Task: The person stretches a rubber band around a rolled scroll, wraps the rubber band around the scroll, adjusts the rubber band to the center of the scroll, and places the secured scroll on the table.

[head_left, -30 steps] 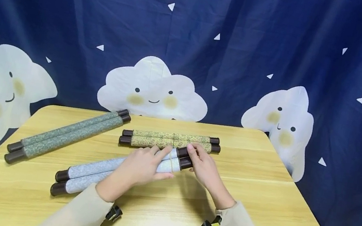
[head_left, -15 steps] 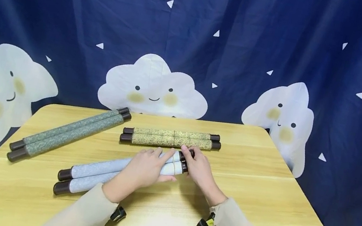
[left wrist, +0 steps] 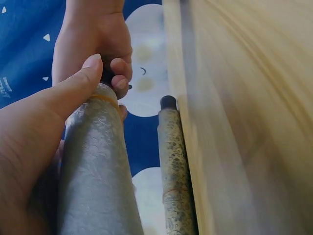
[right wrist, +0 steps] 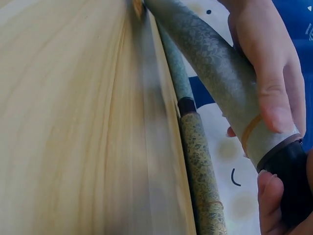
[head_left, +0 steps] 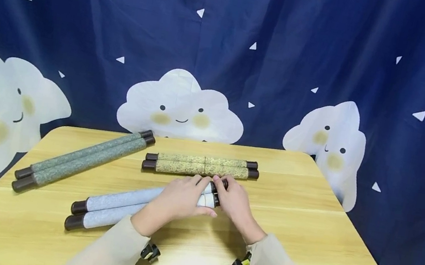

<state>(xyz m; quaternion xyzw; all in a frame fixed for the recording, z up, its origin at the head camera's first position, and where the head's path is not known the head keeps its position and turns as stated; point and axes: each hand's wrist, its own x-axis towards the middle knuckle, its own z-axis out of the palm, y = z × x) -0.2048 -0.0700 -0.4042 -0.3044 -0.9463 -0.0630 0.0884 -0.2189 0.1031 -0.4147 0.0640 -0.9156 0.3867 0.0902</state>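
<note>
A light blue hanging scroll [head_left: 123, 197], rolled into two parallel rolls with dark end knobs, slants across the front of the table, its right end raised. My left hand [head_left: 180, 197] grips it near that end, thumb along the near side. My right hand [head_left: 234, 202] holds the dark knobs [right wrist: 288, 171] at the same end. A thin tan rubber band [right wrist: 250, 133] circles the scroll just short of the knobs, close to the left thumb. In the right wrist view, part of the right hand lies outside the picture.
Behind the hands lies a yellow patterned scroll [head_left: 181, 166] with a band round its middle. A green scroll [head_left: 86, 158] lies diagonally at the left. Both rest on the wooden table [head_left: 304, 241], before a dark blue curtain [head_left: 225, 55] with clouds.
My left hand has slid right along the light blue scroll, closer to the knobs. The right fingers have come further round the knobs. The other two scrolls stay in place.
</note>
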